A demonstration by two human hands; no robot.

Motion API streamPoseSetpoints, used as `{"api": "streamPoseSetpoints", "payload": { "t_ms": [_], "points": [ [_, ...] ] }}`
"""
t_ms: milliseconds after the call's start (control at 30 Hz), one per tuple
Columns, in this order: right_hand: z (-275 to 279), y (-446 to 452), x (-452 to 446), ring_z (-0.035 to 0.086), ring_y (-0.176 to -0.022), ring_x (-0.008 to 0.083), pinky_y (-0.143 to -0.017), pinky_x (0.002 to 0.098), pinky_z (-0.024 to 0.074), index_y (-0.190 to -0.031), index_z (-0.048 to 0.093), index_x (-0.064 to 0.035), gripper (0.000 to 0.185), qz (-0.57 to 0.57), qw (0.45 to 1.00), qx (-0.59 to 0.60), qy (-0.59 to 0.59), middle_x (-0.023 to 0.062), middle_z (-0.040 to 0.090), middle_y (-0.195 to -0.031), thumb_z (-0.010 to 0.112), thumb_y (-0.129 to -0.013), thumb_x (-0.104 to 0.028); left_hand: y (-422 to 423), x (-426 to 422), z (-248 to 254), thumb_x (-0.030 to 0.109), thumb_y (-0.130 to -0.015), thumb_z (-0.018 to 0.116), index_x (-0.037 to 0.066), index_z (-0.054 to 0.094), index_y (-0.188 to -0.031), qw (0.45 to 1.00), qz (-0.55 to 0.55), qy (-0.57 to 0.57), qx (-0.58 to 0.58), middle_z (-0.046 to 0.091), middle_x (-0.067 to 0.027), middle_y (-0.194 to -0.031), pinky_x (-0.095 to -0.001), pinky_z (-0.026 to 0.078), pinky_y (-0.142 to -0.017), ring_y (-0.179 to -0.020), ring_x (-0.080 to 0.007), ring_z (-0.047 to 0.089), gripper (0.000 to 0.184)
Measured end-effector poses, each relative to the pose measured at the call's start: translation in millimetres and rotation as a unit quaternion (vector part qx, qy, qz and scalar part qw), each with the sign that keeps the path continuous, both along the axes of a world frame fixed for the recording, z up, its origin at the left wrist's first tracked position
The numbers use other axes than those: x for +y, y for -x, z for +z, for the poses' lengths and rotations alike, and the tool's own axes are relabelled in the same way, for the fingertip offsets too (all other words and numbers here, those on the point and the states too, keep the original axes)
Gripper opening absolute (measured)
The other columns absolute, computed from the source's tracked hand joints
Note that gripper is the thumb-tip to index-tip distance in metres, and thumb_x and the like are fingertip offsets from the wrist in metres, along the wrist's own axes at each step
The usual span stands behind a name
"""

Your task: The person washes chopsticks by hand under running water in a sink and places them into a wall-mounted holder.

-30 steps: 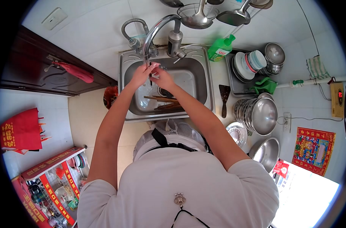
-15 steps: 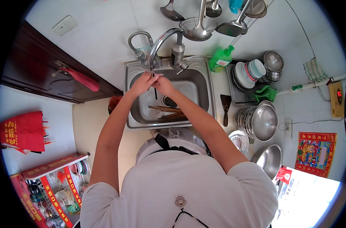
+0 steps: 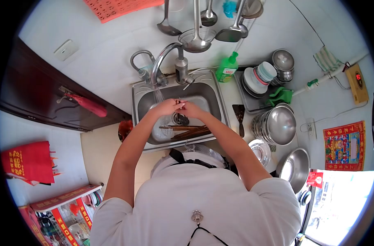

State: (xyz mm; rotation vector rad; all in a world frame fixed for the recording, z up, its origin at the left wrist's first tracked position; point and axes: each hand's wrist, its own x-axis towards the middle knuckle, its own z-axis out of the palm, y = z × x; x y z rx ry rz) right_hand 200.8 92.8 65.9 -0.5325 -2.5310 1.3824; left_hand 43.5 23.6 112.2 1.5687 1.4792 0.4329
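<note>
My left hand (image 3: 167, 107) and my right hand (image 3: 191, 110) meet over the middle of the sink (image 3: 144, 141), fingers closed around a few dark brown chopsticks (image 3: 179, 102). Only small parts of these show between the fingers. Below, several more brown chopsticks (image 3: 189, 132) lie loose in the basin, near the dark drain strainer (image 3: 180, 119). Water (image 3: 158, 94) runs from the curved faucet (image 3: 164, 55), falling to the left of my hands.
Right of the sink are a green detergent bottle (image 3: 228, 68), a spatula (image 3: 239, 119), a tray (image 3: 252, 107) with bowls, and stacked metal bowls (image 3: 280, 125). Ladles (image 3: 197, 44) hang above the faucet. A dark door (image 3: 39, 86) stands at the left.
Both hands have come away from under the faucet, toward my body and slightly right, still together. The stream now falls freely into the basin. My view has tilted up.
</note>
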Motion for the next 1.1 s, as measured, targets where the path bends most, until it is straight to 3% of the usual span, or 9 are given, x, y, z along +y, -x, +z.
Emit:
{"api": "streamPoseSetpoints", "payload": {
  "t_ms": [67,167,267,367,533,733,867,967,1100],
  "points": [
    [-15.2,-9.2,10.7,0.058,-0.081,0.031,-0.071,0.0368,0.0467,-0.101,0.056,-0.0076,0.027,-0.016,0.999,-0.044,0.018,0.0154,0.061,-0.089,0.06,-0.081,-0.025,-6.6,11.5,3.8,0.026,-0.093,0.045,0.005,0.049,-0.123,0.998,-0.003,0.036,-0.052,0.064,-0.0067,-0.097,-0.0259,0.044,-0.078,-0.082,-0.0112,0.057,0.037],
    [23.1,-25.3,9.1,0.058,-0.075,0.0281,-0.066,0.037,0.0452,-0.099,0.055,-0.0035,0.02,-0.046,0.998,0.049,-0.015,0.0147,0.061,-0.083,0.057,-0.082,-0.016,-18.5,22.3,28.9,0.019,-0.092,0.049,0.005,0.05,-0.123,0.99,0.006,0.031,-0.137,0.063,-0.0064,-0.101,-0.0254,0.043,-0.082,-0.087,-0.0105,0.056,0.034],
    [52.0,-42.5,15.5,0.057,-0.073,0.0335,-0.064,0.0387,0.0446,-0.097,0.055,-0.0033,0.017,-0.094,0.988,0.018,-0.124,0.0175,0.06,-0.08,0.055,-0.083,-0.013,-24.0,31.7,63.6,0.012,-0.089,0.053,0.003,0.05,-0.122,0.991,-0.059,-0.043,-0.109,0.062,-0.0072,-0.104,-0.0256,0.043,-0.084,-0.091,-0.0104,0.056,0.034],
    [73.7,-51.1,28.6,0.057,-0.076,0.0382,-0.065,0.0449,0.0444,-0.096,0.057,-0.0054,0.019,-0.12,0.985,0.02,-0.12,0.0189,0.061,-0.081,0.053,-0.085,-0.021,-21.9,45.8,76.5,0.008,-0.087,0.055,0.0,0.051,-0.12,0.977,-0.063,-0.081,-0.189,0.062,-0.0071,-0.103,-0.026,0.044,-0.083,-0.093,-0.0102,0.056,0.034],
    [132.2,-59.1,39.2,0.056,-0.072,0.0382,-0.062,0.0437,0.0435,-0.089,0.058,-0.0036,0.034,-0.11,0.981,0.047,-0.153,0.02,0.059,-0.074,0.051,-0.087,-0.036,-20.6,49.5,103.1,0.006,-0.085,0.057,-0.004,0.062,-0.102,0.981,0.023,-0.139,-0.13,0.063,-0.0068,-0.098,-0.0244,0.045,-0.08,-0.088,-0.0104,0.057,0.02],
    [172.2,-58.8,49.8,0.057,-0.071,0.0367,-0.063,0.0433,0.0444,-0.082,0.06,-0.0035,0.041,-0.057,0.972,0.027,-0.228,0.0186,0.06,-0.076,0.05,-0.086,-0.044,-25.2,41.3,151.6,0.002,-0.082,0.059,-0.005,0.063,-0.095,0.976,-0.023,-0.188,-0.105,0.063,-0.0092,-0.096,-0.0253,0.045,-0.077,-0.085,-0.0123,0.057,0.016],
    [178.9,-53.0,49.1,0.059,-0.073,0.0356,-0.064,0.0432,0.0451,-0.083,0.061,-0.0049,0.039,-0.066,0.968,0.096,-0.224,0.0161,0.061,-0.076,0.05,-0.086,-0.042,-26.0,37.4,176.4,0.004,-0.083,0.059,-0.005,0.063,-0.094,0.964,-0.024,-0.227,-0.138,0.062,-0.0086,-0.101,-0.0254,0.046,-0.078,-0.088,-0.0126,0.057,0.015],
    [197.1,-40.2,46.7,0.059,-0.073,0.035,-0.064,0.043,0.045,-0.087,0.061,-0.0054,0.036,-0.082,0.962,0.044,-0.255,0.0158,0.061,-0.075,0.051,-0.086,-0.041,-29.9,32.8,197.3,0.006,-0.083,0.059,-0.005,0.063,-0.095,0.963,0.038,-0.213,-0.16,0.062,-0.0086,-0.102,-0.0248,0.046,-0.079,-0.091,-0.0125,0.057,0.016],
    [254.7,-31.9,39.7,0.058,-0.069,0.0351,-0.062,0.0424,0.0445,-0.092,0.059,-0.0057,0.029,-0.05,0.966,0.143,-0.211,0.0166,0.061,-0.077,0.054,-0.085,-0.034,-24.0,35.4,241.9,0.01,-0.081,0.063,0.0,0.065,-0.095,0.917,0.045,-0.385,-0.092,0.063,-0.0061,-0.092,-0.0233,0.046,-0.072,-0.082,-0.0109,0.057,0.018]
  ]
}}
